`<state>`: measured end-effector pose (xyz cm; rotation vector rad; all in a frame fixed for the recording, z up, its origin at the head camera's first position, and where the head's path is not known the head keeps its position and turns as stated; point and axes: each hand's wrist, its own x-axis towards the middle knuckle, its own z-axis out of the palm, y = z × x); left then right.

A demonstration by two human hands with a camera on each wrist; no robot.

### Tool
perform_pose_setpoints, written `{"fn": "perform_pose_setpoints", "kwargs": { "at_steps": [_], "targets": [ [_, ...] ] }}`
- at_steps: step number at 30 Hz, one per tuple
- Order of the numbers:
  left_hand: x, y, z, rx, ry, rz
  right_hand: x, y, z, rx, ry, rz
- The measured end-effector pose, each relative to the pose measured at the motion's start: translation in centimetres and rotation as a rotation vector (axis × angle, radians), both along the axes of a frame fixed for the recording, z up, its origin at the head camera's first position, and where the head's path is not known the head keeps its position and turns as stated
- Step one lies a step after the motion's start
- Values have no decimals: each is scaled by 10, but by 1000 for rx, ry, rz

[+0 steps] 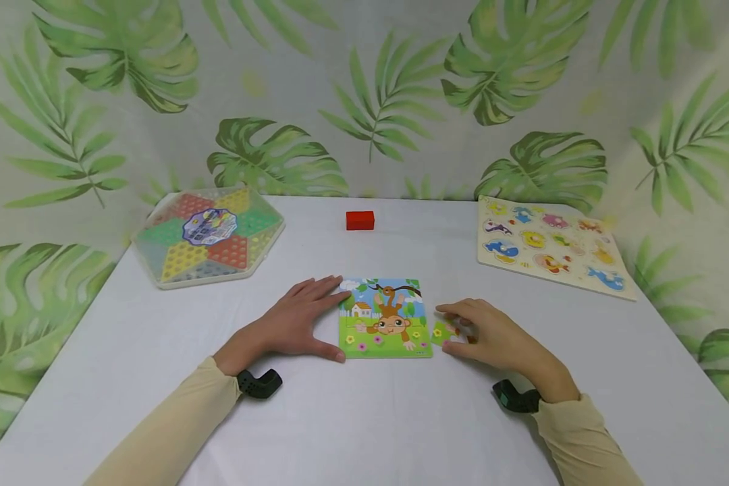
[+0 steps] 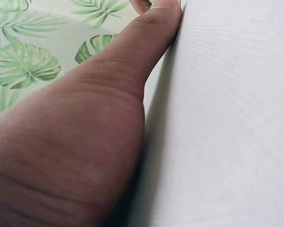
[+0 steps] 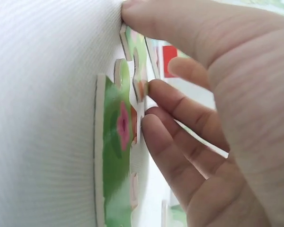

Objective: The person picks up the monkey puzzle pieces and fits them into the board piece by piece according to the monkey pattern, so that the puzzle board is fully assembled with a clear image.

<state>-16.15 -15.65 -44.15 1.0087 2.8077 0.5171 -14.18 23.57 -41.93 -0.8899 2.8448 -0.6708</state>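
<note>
A square picture puzzle [image 1: 385, 317] lies on the table between the hands, showing a monkey hanging upside down, a house and flowers. My left hand [image 1: 304, 317] rests spread along its left side, fingertips at the upper left corner and thumb at the lower left corner. Close to the right edge, my right hand [image 1: 486, 334] pinches a small green puzzle piece [image 1: 440, 333] between thumb and fingers. The right wrist view shows this puzzle piece [image 3: 136, 52] beyond another green piece with a pink flower [image 3: 114, 156], which the hand mostly hides in the head view.
A hexagonal board game [image 1: 209, 236] in a clear case lies back left. A red block [image 1: 360, 221] sits at the back middle. A sea-animal peg board [image 1: 553, 246] lies back right. Leaf-patterned cloth [image 1: 395, 88] hangs behind the white table.
</note>
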Motion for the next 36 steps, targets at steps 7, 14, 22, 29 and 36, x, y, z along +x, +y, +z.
{"fn": "perform_pose_setpoints", "kwargs": {
  "at_steps": [7,14,22,29,36],
  "targets": [
    [0,-1,-2,8,19,-5,0,-1,0,-12,11,4],
    [1,-1,-1,7,14,-3,1,-1,-1,-31,36,5],
    [0,-1,-2,7,26,-7,0,-3,-3,-51,45,24],
    [1,-1,-2,13,20,-6,1,-3,-2,-70,51,30],
    [2,0,0,29,6,-7,3,-5,-1,-72,76,19]
  ]
}}
